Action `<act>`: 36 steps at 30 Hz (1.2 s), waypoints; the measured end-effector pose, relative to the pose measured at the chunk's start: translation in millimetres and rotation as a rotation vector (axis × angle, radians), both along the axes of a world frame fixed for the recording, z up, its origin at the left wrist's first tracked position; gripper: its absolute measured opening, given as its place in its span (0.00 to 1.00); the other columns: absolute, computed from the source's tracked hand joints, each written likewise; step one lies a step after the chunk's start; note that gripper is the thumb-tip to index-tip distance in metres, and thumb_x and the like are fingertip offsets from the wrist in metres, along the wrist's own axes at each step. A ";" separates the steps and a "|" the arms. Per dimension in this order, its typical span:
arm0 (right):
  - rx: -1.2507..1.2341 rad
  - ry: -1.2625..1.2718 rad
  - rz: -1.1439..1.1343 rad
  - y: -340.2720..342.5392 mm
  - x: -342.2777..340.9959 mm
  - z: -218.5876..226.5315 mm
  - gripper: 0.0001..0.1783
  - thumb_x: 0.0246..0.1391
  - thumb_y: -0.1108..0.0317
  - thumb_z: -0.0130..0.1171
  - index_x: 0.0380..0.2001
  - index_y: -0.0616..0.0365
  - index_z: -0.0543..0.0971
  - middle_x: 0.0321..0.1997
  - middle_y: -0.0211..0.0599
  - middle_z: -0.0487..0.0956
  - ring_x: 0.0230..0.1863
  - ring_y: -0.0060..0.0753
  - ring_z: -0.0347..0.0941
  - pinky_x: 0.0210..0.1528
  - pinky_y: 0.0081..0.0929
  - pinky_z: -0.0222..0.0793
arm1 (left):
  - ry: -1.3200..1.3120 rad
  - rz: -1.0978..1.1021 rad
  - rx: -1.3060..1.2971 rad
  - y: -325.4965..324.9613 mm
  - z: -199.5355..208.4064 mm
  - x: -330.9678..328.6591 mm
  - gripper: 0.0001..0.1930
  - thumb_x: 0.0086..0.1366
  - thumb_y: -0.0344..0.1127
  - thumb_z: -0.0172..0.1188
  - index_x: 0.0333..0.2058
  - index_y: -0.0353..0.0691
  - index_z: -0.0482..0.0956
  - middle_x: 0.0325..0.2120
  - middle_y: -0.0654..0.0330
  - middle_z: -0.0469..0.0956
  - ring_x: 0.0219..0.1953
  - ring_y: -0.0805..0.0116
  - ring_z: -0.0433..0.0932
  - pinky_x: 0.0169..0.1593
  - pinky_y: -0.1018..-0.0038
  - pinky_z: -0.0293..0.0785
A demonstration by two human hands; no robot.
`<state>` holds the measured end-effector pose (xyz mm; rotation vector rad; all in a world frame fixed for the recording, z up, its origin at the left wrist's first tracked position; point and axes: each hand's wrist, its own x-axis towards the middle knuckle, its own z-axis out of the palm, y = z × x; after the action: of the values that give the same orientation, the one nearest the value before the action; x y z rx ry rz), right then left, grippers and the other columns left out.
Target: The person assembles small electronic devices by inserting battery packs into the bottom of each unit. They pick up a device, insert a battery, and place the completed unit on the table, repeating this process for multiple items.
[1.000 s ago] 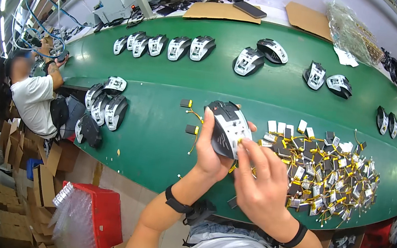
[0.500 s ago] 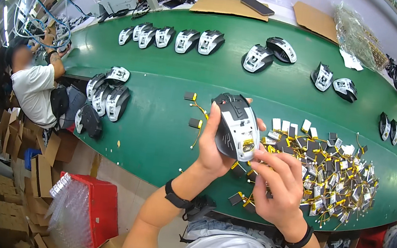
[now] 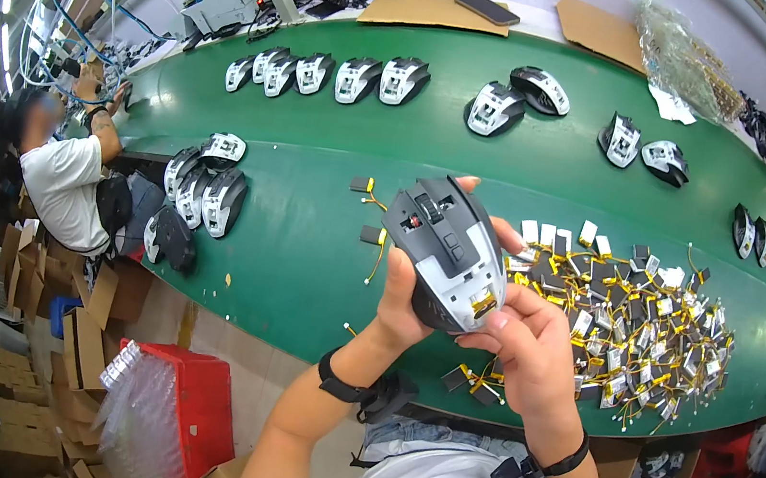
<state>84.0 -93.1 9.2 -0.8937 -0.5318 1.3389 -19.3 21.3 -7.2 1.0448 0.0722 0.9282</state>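
A partly assembled computer mouse (image 3: 446, 238) in dark grey and white is raised above the green bench, its scroll wheel end pointing away from me. My left hand (image 3: 401, 307) wraps round its left side, with fingertips showing past the far and right sides. At the near end, a small battery with yellow tape (image 3: 484, 303) shows in an opening of the white shell. My right hand (image 3: 537, 351) is closed on that end, thumb beside the battery and the other fingers partly hidden under the mouse.
To the right lies a big pile of small wired batteries (image 3: 627, 334). Several mice (image 3: 207, 182) are grouped at the left, and more (image 3: 358, 79) stand across the far belt. A co-worker (image 3: 72, 174) sits at far left. A red crate (image 3: 197, 413) with bubble wrap stands below the bench.
The mouse has turned and tipped, so more of its scroll wheel end shows. My right hand has moved in from loosely spread fingers to a grip on the near end.
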 end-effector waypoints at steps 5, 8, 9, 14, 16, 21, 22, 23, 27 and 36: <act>-0.049 -0.003 -0.007 0.2 -2.7 1.7 0.11 0.56 0.75 0.56 0.42 0.68 0.75 0.39 0.40 0.82 0.39 0.26 0.80 0.40 0.24 0.79 | -0.044 -0.015 -0.047 -2.8 -1.8 2.0 0.53 0.55 0.80 0.44 0.65 0.40 0.52 0.42 0.38 0.75 0.44 0.51 0.77 0.49 0.62 0.74; -0.047 -0.015 0.002 1.2 -1.4 0.3 0.11 0.56 0.75 0.57 0.41 0.68 0.75 0.38 0.39 0.82 0.38 0.26 0.80 0.40 0.24 0.79 | -0.049 -0.024 -0.017 -2.0 -1.7 3.0 0.53 0.55 0.80 0.44 0.65 0.40 0.52 0.41 0.39 0.75 0.44 0.50 0.77 0.49 0.59 0.74; -0.040 -0.014 0.002 2.1 -0.9 -2.4 0.11 0.56 0.74 0.58 0.41 0.68 0.75 0.38 0.39 0.82 0.38 0.26 0.80 0.40 0.24 0.79 | -0.047 -0.025 -0.003 -1.1 -1.1 3.0 0.53 0.54 0.80 0.44 0.65 0.40 0.52 0.41 0.39 0.75 0.44 0.50 0.77 0.49 0.59 0.74; 0.008 -0.006 0.021 3.2 -2.1 -6.6 0.13 0.55 0.73 0.59 0.42 0.69 0.75 0.38 0.40 0.81 0.37 0.26 0.80 0.41 0.25 0.79 | -0.063 -0.046 -0.009 0.0 -4.7 2.3 0.53 0.54 0.80 0.45 0.64 0.41 0.53 0.40 0.41 0.75 0.43 0.50 0.77 0.48 0.58 0.75; 0.019 0.007 0.006 6.6 -1.3 -8.4 0.15 0.54 0.73 0.60 0.43 0.70 0.74 0.39 0.41 0.81 0.38 0.26 0.79 0.42 0.25 0.79 | -0.058 -0.058 -0.019 -0.7 -4.5 2.4 0.53 0.54 0.80 0.45 0.64 0.41 0.52 0.40 0.41 0.75 0.43 0.50 0.77 0.47 0.57 0.76; 0.037 0.012 -0.012 4.2 -4.9 -14.1 0.17 0.54 0.74 0.60 0.46 0.72 0.73 0.41 0.43 0.80 0.40 0.27 0.79 0.43 0.26 0.78 | -0.049 -0.085 -0.044 -1.1 -4.5 1.5 0.54 0.53 0.80 0.48 0.64 0.41 0.51 0.40 0.40 0.74 0.42 0.50 0.78 0.45 0.57 0.78; 0.044 -0.006 -0.017 4.3 -6.0 -13.1 0.18 0.54 0.74 0.60 0.46 0.72 0.73 0.41 0.43 0.80 0.40 0.27 0.78 0.44 0.26 0.78 | -0.062 -0.095 -0.052 -0.2 -4.1 0.9 0.54 0.53 0.79 0.49 0.64 0.41 0.51 0.40 0.40 0.74 0.42 0.50 0.78 0.44 0.57 0.78; 0.049 -0.027 -0.023 3.5 -6.3 -11.4 0.18 0.54 0.74 0.60 0.46 0.72 0.72 0.41 0.43 0.80 0.40 0.27 0.78 0.44 0.27 0.78 | -0.077 -0.108 -0.063 0.3 -3.7 1.5 0.53 0.53 0.79 0.50 0.64 0.41 0.51 0.40 0.40 0.73 0.41 0.50 0.78 0.44 0.57 0.78; 0.017 -0.026 -0.024 3.8 -5.6 -8.5 0.18 0.54 0.73 0.60 0.47 0.73 0.72 0.41 0.43 0.80 0.41 0.28 0.78 0.44 0.28 0.78 | -0.080 -0.093 -0.055 -1.2 -1.9 1.7 0.53 0.53 0.78 0.51 0.64 0.41 0.52 0.40 0.40 0.74 0.39 0.50 0.78 0.43 0.58 0.79; 0.061 -0.013 -0.071 10.5 -11.2 -10.8 0.31 0.48 0.67 0.59 0.54 0.75 0.67 0.46 0.42 0.78 0.42 0.29 0.79 0.42 0.27 0.80 | -0.055 -0.068 -0.046 -3.4 -2.1 2.1 0.53 0.53 0.77 0.53 0.64 0.39 0.52 0.38 0.41 0.74 0.36 0.53 0.79 0.41 0.61 0.79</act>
<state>72.8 -82.6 -1.5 -0.8638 -0.5435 1.2468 -17.2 17.9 -9.3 0.9730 0.0128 0.8891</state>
